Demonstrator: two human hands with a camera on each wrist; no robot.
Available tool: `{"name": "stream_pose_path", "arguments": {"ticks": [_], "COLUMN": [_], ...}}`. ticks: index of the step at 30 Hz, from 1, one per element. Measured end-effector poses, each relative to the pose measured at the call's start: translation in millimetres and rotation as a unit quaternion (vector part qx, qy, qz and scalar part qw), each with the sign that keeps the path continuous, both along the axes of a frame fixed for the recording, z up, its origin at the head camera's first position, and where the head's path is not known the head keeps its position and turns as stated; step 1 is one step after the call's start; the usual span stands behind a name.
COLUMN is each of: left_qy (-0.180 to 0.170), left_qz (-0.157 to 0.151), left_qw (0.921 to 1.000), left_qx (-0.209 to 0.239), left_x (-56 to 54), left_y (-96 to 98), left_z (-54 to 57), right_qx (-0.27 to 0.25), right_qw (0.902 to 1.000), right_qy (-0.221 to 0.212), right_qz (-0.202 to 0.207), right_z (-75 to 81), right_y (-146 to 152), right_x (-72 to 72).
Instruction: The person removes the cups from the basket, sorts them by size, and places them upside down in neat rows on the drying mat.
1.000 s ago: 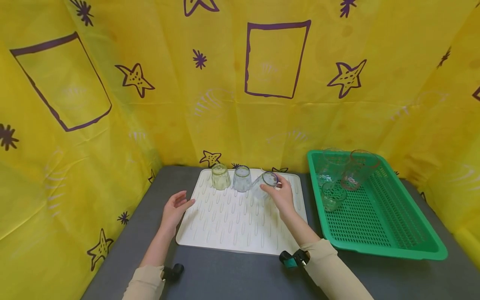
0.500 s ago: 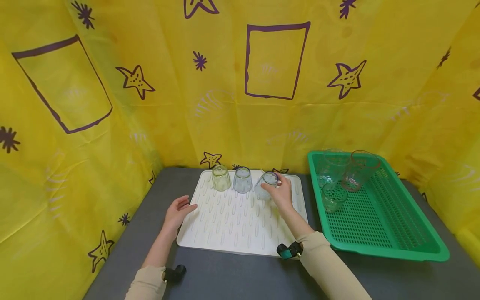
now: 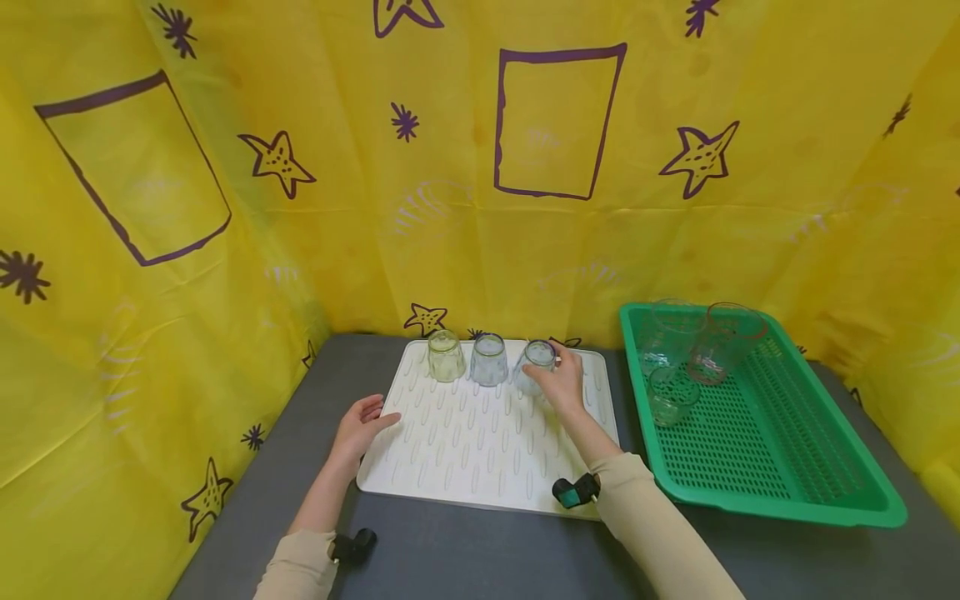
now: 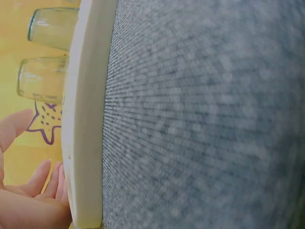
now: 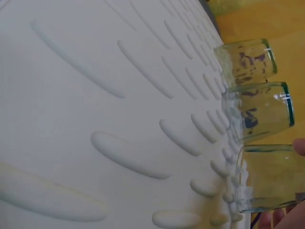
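Observation:
My right hand [image 3: 564,382] grips a clear bluish drinking glass [image 3: 528,377], upside down at the back right of the white drying mat [image 3: 472,450]. In the right wrist view this glass [image 5: 267,179] stands with its mouth against the ribbed mat, fingertips at its base. To its left a second bluish glass [image 3: 489,362] and a yellow-green glass [image 3: 446,358] also stand inverted, in one row. My left hand [image 3: 358,429] is by the mat's left edge, fingers relaxed, holding nothing. In the left wrist view its fingers [image 4: 35,179] lie beside the mat's rim.
A green perforated basket [image 3: 780,500] stands right of the mat. It holds a tall clear glass [image 3: 667,333], a pinkish glass [image 3: 716,354] and a short clear glass [image 3: 671,398]. A yellow patterned curtain [image 3: 420,250] hangs behind the grey table [image 3: 450,550].
The glass in my right hand has gone from tilted to nearly upright, mouth down, in line with the other two. My left hand has drifted slightly toward me and right.

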State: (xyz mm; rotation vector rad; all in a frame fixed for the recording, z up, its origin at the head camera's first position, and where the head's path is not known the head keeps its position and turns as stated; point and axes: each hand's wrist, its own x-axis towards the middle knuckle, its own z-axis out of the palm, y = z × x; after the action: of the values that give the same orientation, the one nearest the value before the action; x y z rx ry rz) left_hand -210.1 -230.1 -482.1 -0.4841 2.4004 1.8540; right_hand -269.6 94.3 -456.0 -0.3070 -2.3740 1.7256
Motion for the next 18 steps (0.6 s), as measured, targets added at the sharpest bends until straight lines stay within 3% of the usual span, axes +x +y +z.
{"name": "stream_pose_path", "arguments": {"ticks": [18], "left_qy": [0.004], "left_qz": [-0.008], "left_qw": [1.0], "left_qx": [0.001], "left_x": [0.9], "left_y": [-0.4], "left_z": [-2.3], "right_qx": [0.03], "right_qw": [0.9994], "right_qy": [0.002], "right_qz": [0.019], "right_z": [-7.1], "right_y": [1.0], "right_x": [-6.2]}}
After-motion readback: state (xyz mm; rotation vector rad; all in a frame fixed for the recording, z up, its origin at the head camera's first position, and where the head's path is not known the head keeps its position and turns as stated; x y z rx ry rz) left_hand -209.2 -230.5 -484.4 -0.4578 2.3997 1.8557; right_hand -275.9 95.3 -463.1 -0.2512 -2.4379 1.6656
